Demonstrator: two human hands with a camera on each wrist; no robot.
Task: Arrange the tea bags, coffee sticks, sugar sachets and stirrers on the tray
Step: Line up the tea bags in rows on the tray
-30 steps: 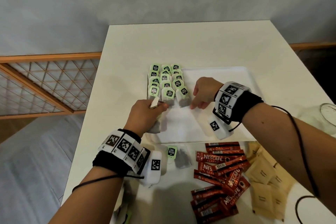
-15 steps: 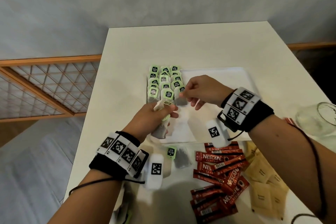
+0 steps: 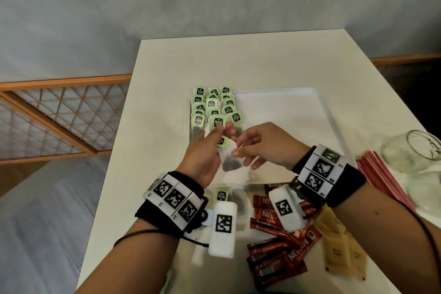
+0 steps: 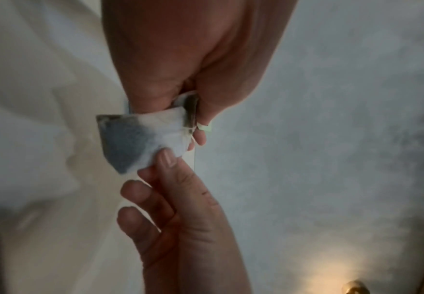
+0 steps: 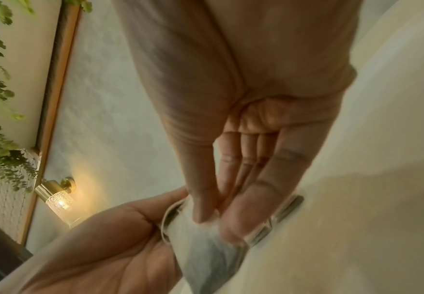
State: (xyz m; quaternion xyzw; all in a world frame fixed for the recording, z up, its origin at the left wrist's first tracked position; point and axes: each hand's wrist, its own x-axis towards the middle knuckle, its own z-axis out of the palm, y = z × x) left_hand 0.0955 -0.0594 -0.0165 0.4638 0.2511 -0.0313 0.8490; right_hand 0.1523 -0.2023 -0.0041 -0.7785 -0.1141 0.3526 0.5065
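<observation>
Rows of green-tagged tea bags (image 3: 214, 107) fill the left part of the white tray (image 3: 286, 112). Above the tray's near left corner, my left hand (image 3: 220, 132) grips a small bunch of tea bags (image 3: 229, 161) between thumb and fingers. My right hand (image 3: 236, 150) pinches the corner of the front bag (image 4: 135, 139) with thumb and fingertips (image 5: 206, 216); its other fingers lie straight. On the table near me lie one loose tea bag (image 3: 223, 196), red coffee sticks (image 3: 281, 253), brown sugar sachets (image 3: 338, 246) and red stirrers (image 3: 379, 174).
A glass jar (image 3: 415, 150) lies on its side at the table's right edge beside the stirrers. The tray's right half is bare. A wooden lattice railing (image 3: 59, 114) runs to the left of the table, and a grey wall stands behind.
Both hands rose off the tea bag rows and drew back toward me. The right hand left the placed bag and took hold of a bag in the left hand's bunch.
</observation>
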